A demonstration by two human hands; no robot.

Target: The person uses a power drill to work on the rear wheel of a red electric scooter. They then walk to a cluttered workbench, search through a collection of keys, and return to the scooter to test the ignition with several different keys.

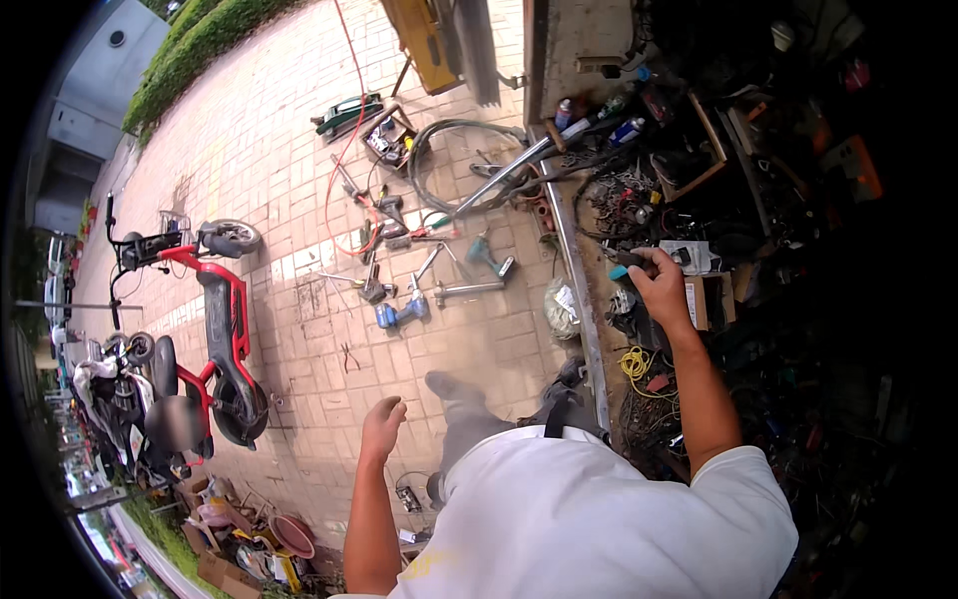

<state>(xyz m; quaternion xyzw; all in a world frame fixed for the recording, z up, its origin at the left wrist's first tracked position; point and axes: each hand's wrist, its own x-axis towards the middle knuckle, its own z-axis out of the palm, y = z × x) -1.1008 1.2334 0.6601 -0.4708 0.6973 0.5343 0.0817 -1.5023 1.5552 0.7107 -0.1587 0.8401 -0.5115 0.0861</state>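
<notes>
My right hand [661,285] is raised over the cluttered indoor side of the doorway. Its fingers close on a small black and teal tool [619,272], whose working end I cannot make out. On the left, my left hand [381,429] hangs above the paving with its fingers loosely bent and no object visible in it. Ahead of my feet lie a blue power tool [401,313], a teal cordless drill [489,256], a long metal wrench [469,290] and a pair of pliers [348,357].
A metal threshold [583,290] separates the brick paving from the dark, crowded interior. Yellow cord [635,367] lies beyond it. A coiled hose [419,165] and a green floor jack [347,115] are farther out. A red scooter [239,309] stands at the left.
</notes>
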